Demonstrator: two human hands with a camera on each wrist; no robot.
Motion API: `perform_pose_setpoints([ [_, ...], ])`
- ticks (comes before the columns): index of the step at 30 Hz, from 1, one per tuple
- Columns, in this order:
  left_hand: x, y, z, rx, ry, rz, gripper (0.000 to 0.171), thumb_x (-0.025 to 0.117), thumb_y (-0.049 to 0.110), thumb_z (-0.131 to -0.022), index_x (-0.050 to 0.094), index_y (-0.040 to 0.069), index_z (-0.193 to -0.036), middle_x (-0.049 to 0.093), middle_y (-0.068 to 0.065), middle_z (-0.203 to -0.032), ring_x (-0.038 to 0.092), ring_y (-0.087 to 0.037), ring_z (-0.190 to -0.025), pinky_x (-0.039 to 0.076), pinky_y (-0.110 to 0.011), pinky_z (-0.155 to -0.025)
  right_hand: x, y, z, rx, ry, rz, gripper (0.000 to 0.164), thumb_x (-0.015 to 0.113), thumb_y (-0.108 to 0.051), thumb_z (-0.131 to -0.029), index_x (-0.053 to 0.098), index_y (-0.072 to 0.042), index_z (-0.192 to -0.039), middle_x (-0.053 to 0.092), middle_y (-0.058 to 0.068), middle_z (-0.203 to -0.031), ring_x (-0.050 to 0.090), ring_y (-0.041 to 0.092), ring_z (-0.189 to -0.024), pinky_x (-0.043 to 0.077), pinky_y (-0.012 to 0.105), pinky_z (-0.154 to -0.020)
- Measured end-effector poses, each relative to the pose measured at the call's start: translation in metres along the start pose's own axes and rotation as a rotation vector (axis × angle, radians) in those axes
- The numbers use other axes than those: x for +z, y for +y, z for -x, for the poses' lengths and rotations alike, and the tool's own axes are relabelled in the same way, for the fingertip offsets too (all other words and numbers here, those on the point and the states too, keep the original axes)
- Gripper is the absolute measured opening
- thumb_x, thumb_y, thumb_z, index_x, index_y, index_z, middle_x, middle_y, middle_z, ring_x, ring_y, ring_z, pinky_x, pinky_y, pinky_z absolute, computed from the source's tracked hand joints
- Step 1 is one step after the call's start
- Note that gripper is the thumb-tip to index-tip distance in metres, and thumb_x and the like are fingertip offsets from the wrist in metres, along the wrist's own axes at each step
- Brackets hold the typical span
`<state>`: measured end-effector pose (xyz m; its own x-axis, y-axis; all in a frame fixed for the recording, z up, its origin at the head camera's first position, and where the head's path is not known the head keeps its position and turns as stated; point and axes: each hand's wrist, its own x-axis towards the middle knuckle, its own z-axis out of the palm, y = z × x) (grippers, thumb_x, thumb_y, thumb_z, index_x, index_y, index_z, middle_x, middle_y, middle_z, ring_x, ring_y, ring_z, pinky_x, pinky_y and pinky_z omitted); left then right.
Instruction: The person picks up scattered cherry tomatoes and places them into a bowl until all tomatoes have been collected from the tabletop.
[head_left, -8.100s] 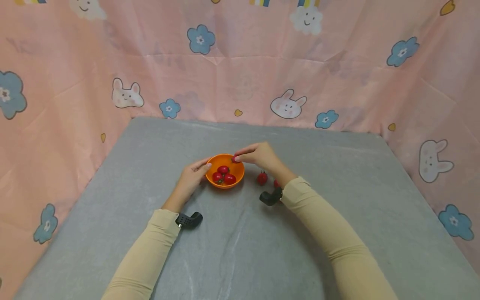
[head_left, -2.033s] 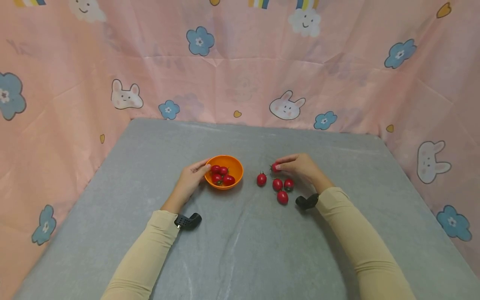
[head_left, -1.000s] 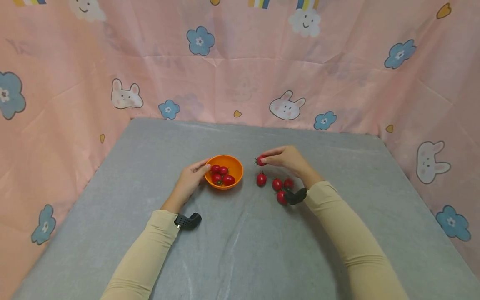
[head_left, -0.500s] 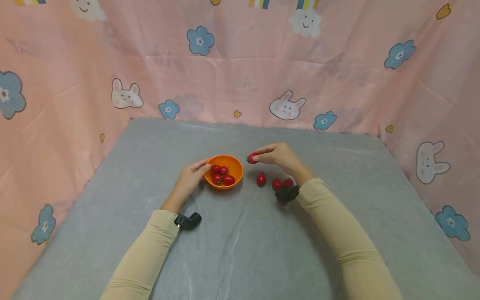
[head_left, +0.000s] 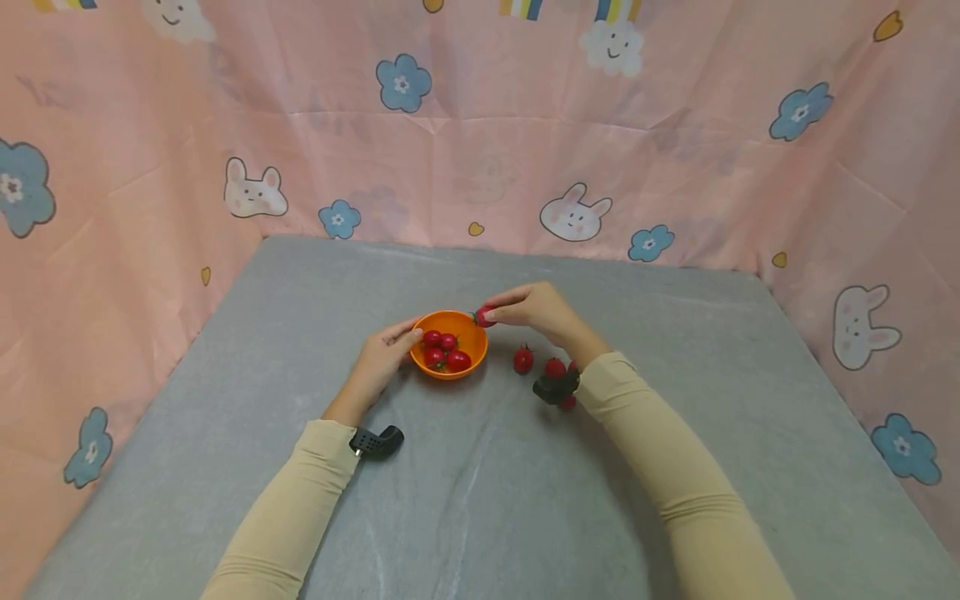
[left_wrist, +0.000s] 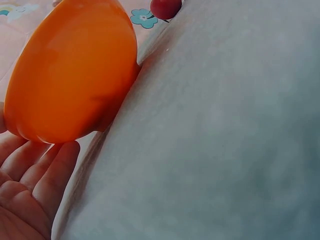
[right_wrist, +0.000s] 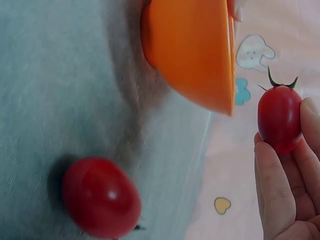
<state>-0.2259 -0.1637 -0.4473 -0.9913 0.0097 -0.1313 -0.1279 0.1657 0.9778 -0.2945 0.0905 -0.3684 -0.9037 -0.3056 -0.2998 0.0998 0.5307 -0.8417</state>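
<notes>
An orange bowl (head_left: 472, 354) stands mid-table with several cherry tomatoes (head_left: 458, 361) inside. My left hand (head_left: 378, 362) holds the bowl's left side, thumb at the rim; in the left wrist view its fingers (left_wrist: 60, 170) touch the bowl's outer wall. Between thumb and fingers my right hand (head_left: 540, 312) pinches a cherry tomato (right_wrist: 280, 119) with a green stem, at the bowl's right rim. Several more tomatoes lie on the table right of the bowl: a near one (head_left: 523, 359), another (head_left: 555, 368), and others partly hidden by the right wrist camera (head_left: 557, 387).
A grey cloth covers the table (head_left: 442, 500). Behind it and at both sides hangs a pink curtain (head_left: 480, 150) with bunnies, flowers and clouds. The left wrist carries a black camera (head_left: 377, 442).
The right hand has carried its tomato leftward from beside the loose ones to the bowl's rim. Since the oldest frame, another tomato rests in the bowl. The left hand stays put.
</notes>
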Motion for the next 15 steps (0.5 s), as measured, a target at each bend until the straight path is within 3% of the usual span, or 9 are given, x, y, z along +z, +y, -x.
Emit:
perform_pose_setpoints([
  [15, 0.000, 0.001, 0.001, 0.000, 0.004, 0.006, 0.045, 0.057, 0.033, -0.101, 0.057, 0.011, -0.141, 0.059, -0.010, -0.143, 0.059, -0.021, -0.121, 0.052, -0.021, -0.086, 0.017, -0.009, -0.006, -0.020, -0.028, 0.000, 0.029, 0.082, -0.034, -0.082, 0.078, -0.019, -0.107, 0.077, 0.001, -0.106, 0.063, 0.020, -0.116, 0.047, 0.042, -0.107],
])
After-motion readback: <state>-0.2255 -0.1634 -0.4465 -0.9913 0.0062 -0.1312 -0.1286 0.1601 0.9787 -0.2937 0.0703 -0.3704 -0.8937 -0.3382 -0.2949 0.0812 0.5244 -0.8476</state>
